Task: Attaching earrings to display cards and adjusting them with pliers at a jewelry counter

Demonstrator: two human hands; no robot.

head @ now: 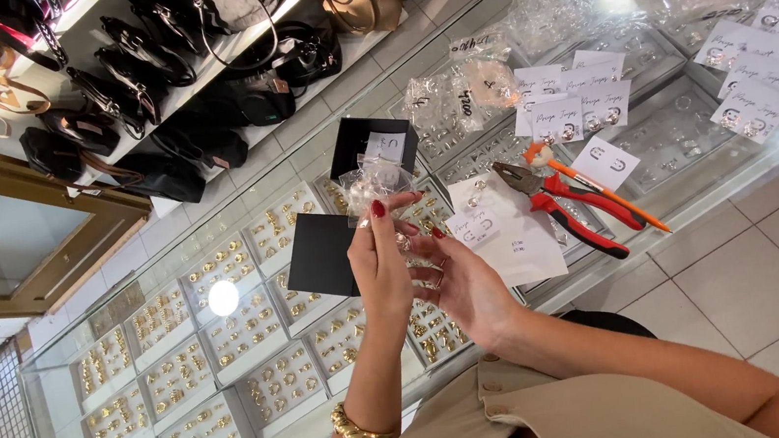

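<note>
While both hands meet above the glass desk (pixel 267 432), the left hand (pixel 381 270) pinches a small clear bag (pixel 375 183) by its lower edge, and the right hand (pixel 462 284) curls half-closed just beside it, fingertips near the bag. Red pliers (pixel 566 207) lie nearby on white cards (pixel 510 234).

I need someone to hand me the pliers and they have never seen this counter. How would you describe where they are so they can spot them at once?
On the glass display counter, look right of the two raised hands, by the white paper cards. The pliers lie there beside an orange pen; their red handles and dark jaws set them apart.
</note>
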